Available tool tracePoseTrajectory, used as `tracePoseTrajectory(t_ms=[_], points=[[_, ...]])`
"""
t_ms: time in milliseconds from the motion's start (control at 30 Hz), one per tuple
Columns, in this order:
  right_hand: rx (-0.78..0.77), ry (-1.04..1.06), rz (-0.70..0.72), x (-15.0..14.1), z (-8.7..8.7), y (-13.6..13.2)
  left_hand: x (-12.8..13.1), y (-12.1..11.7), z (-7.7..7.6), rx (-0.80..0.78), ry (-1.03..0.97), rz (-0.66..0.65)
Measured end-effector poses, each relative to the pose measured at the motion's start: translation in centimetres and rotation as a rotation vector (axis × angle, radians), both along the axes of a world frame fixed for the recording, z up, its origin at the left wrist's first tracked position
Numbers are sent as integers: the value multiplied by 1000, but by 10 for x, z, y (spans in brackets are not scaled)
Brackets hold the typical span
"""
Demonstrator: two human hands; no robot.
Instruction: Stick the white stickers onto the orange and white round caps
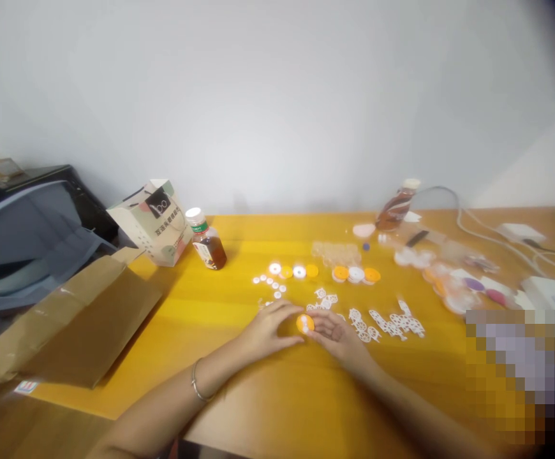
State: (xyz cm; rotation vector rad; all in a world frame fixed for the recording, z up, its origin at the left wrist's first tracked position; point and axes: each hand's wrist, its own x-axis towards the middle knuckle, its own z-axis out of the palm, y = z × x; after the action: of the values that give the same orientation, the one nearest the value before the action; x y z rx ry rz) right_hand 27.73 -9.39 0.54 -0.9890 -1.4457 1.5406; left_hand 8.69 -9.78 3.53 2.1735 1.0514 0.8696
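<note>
My right hand (337,335) pinches a small round orange disc (299,324) with a white piece at its centre, its fingers curled behind and the thumb on the near side. To the left, my left hand (268,331) is curved round the disc with thumb and fingers apart; it seems not to grip it. White openwork wheel-like plastic parts (363,326) lie just right of and beyond the hands. Farther back sit orange and white round discs (355,275) in rows, with several small white rings (276,286) at the left.
At the left are an open cardboard box (81,319), a patterned paper bag (157,223) and a drink bottle (205,242). A second bottle (397,207), a white cable (478,229) and blurred discs (444,290) occupy the right. Clear plastic pieces (335,253) lie at the back.
</note>
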Motion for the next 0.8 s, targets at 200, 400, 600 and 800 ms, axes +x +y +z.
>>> tracePoseTrajectory(t_ms=[200, 400, 600, 800], points=[[-52, -15, 79, 2, 7, -2, 4, -4, -4, 69, 99, 1], [-78, -62, 114, 4, 10, -2, 6, -8, -6, 37, 106, 12], [-71, -53, 145, 5, 10, -1, 7, -9, -5, 17, 100, 21], [-60, -21, 138, 6, 6, 2, 10, -9, -4, -10, 83, 35]])
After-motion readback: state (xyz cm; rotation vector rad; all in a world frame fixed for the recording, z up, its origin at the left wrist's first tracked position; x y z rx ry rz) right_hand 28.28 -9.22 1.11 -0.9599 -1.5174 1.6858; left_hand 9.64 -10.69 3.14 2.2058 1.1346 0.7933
